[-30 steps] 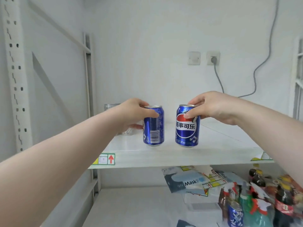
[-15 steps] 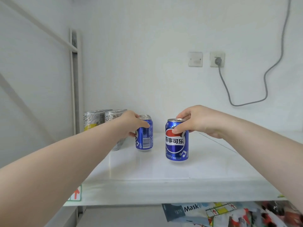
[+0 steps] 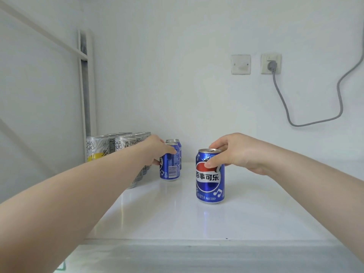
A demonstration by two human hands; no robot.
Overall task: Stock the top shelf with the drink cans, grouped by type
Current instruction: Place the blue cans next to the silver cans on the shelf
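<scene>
Two blue Pepsi cans stand upright on the white top shelf (image 3: 177, 219). My left hand (image 3: 155, 148) grips the left blue can (image 3: 170, 168) near its top, right in front of another blue can (image 3: 175, 141) behind it. My right hand (image 3: 234, 152) holds the right blue can (image 3: 210, 178) by its rim, thumb on the label; this can stands apart, nearer the front. Several silver tea cans (image 3: 102, 147) with yellow marks are grouped at the back left, partly hidden by my left arm.
The shelf's upright post (image 3: 84, 81) stands at the back left corner. On the rear wall are a switch plate (image 3: 240, 64) and a socket (image 3: 270, 63) with a grey cable (image 3: 307, 124) hanging down. The shelf's front lip (image 3: 197, 251) runs below.
The view has risen and closed in on the shelf. Both hands have pushed their blue cans farther back; the left can now sits beside the silver cans, in front of another blue can.
</scene>
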